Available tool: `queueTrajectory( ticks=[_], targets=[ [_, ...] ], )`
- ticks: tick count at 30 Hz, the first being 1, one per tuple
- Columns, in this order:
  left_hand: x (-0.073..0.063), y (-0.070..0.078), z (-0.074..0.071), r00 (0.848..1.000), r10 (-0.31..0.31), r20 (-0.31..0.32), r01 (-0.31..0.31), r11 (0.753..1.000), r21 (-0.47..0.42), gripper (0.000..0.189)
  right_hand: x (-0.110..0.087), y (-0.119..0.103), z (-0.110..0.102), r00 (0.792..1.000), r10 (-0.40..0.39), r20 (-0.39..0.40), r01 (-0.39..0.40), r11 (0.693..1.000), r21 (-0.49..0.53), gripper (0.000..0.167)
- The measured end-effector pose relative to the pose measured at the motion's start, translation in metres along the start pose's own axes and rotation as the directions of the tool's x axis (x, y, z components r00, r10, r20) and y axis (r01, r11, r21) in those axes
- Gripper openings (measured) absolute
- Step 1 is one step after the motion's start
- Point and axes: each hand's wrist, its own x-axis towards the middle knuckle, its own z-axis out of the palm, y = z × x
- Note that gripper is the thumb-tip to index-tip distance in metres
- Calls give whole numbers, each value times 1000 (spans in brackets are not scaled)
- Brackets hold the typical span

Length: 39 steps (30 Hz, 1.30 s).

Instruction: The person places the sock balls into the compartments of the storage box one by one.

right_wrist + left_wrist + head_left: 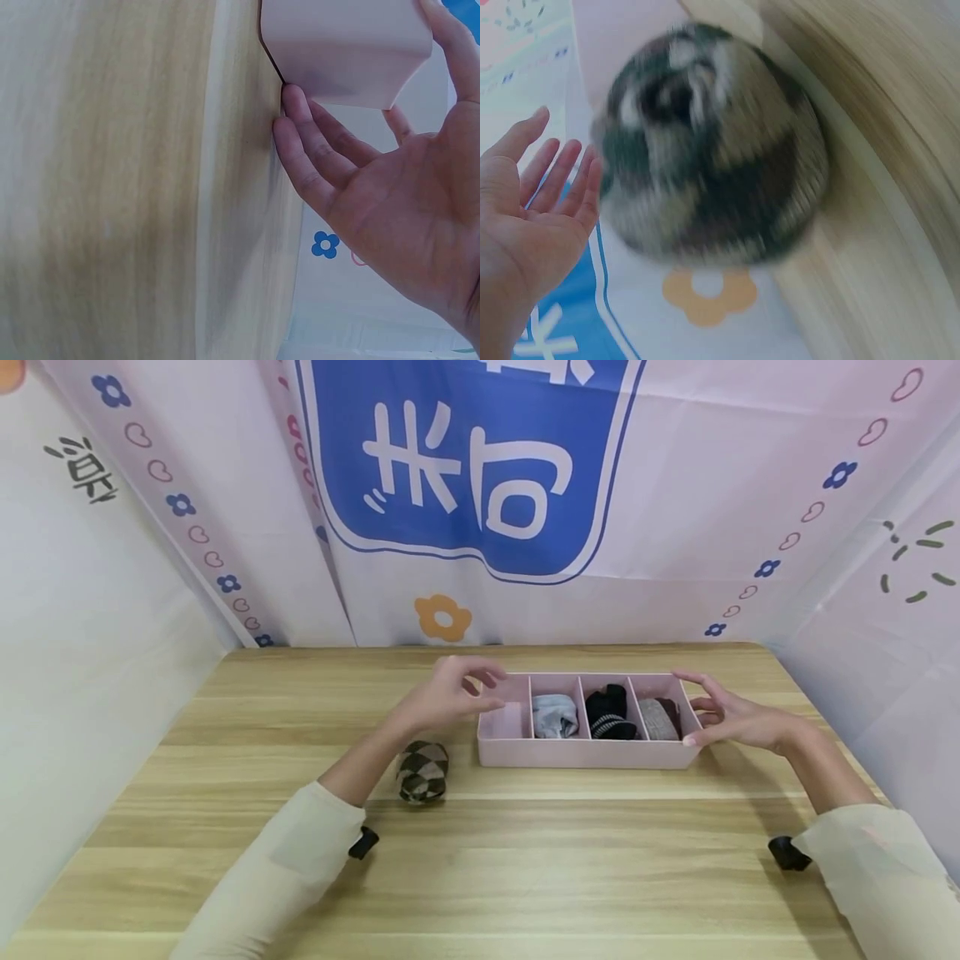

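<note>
A pink storage box (588, 754) with dividers stands on the table. My right hand (738, 720) holds its right end, thumb at the front corner and index finger at the back corner; in the right wrist view the other fingertips (294, 97) lie against the end wall. My left hand (453, 693) is at the box's left end, fingers apart and holding nothing. Beside the left wrist lies a checkered rolled-up sock (422, 772). The left compartment is bare; the others hold a light grey sock (555, 717), a black sock (609, 710) and a grey-and-brown sock (660, 718).
The wooden table (525, 860) extends in front of the box and to both sides. Behind it hangs a printed cloth (637, 610) with a blue sign, and more cloth closes off the left and right. Black wrist straps (789, 853) show at both sleeves.
</note>
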Motion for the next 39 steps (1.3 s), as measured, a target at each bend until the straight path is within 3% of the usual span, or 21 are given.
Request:
queueTrajectory(
  ticks=[5,9,17,25,39],
  targets=[
    [-18,-11,-18,998,0,-69,3,999,43,34,0,1,0,1000,3,-4,-3,1000,-8,102],
    [-31,-18,-27,997,-22,-74,25,999,29,33,1,1,0,1000,1,-4,-1,1000,-9,103],
    [-48,-30,-34,999,-32,19,32,999,24,38,0,2,0,1000,15,-1,-15,1000,-9,103],
    [-62,-37,-39,994,13,107,-22,996,84,46,1,2,0,1000,12,-4,-12,1000,-7,103],
    [-83,-45,-49,969,-71,236,38,989,142,75,1,2,1,1000,9,-7,-9,1000,5,102]
  ],
)
